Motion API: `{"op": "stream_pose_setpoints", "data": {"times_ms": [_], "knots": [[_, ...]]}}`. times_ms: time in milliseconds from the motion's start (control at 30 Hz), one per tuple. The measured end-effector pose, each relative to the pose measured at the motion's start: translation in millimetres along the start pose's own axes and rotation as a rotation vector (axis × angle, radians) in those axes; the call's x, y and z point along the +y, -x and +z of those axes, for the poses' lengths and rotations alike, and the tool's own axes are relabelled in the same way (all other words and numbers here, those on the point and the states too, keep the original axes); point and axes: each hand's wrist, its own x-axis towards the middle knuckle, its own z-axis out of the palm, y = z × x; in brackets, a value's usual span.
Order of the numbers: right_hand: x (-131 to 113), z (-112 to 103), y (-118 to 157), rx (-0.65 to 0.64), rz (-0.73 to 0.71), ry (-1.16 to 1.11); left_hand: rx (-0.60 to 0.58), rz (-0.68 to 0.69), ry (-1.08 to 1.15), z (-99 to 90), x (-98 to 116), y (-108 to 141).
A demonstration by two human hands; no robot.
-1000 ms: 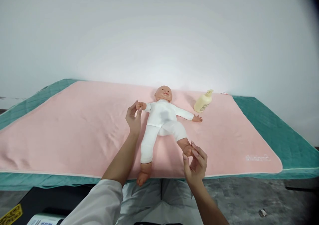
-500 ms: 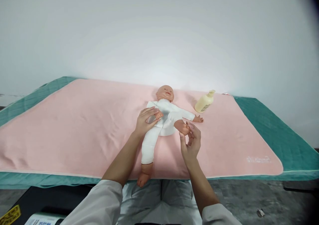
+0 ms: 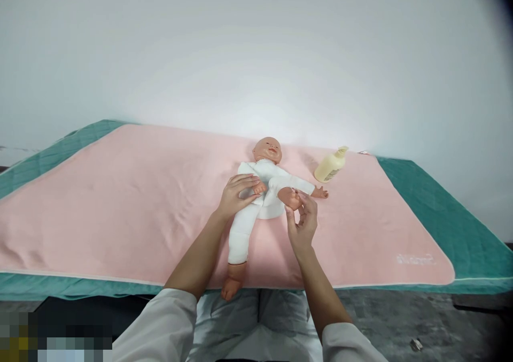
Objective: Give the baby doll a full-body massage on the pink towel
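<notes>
A baby doll (image 3: pixel 262 183) in white clothes lies on its back on a pink mat (image 3: pixel 140 201), head away from me. My left hand (image 3: pixel 237 193) is closed round the doll's hand at its belly, thumb below and fingers above. With fingertips and thumb, my right hand (image 3: pixel 303 220) holds the doll's raised, bent leg by its bare foot (image 3: pixel 289 198). The doll's other leg (image 3: pixel 240 239) lies straight toward me, its foot over the mat's front edge. The doll's other arm is stretched out to the right.
A pale yellow pump bottle (image 3: pixel 330 167) stands on the mat right of the doll, near its outstretched hand. Under the mat is a green padded cover (image 3: pixel 433 201). A white wall rises behind. Below the front edge, a small scrap (image 3: pixel 416 345) lies on the grey floor.
My right hand has moved slightly left and up, bringing the doll's bent leg and foot a little closer to its body. My left hand has shifted slightly right with the doll's hand.
</notes>
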Motion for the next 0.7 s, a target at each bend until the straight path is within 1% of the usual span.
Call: {"op": "stream_pose_setpoints", "data": {"times_ms": [133, 233, 367, 500, 600, 700], "knots": [[-2.0, -4.2, 3.1, 0.002, 0.014, -0.007, 0.053, -0.053, 0.061, 0.4, 1.1, 1.0], [-6.5, -9.6, 6.8, 0.014, 0.027, -0.019, 0.115, -0.129, 0.107, -1.4, 1.2, 0.8], [-16.1, -20.5, 13.7, 0.014, 0.041, -0.022, 0.254, -0.287, 0.191, -5.9, 0.1, -0.2], [-25.6, -33.3, 22.8, 0.016, 0.053, 0.043, 0.385, -0.436, 0.309, -9.8, -3.6, -1.7], [-30.5, -43.4, 33.6, 0.008, 0.060, 0.077, 0.474, -0.510, 0.432, -11.1, -8.0, -3.6], [-32.9, -54.5, 50.8, 0.001, 0.065, 0.124, 0.585, -0.566, 0.517, -12.5, -13.5, -5.8]]}}
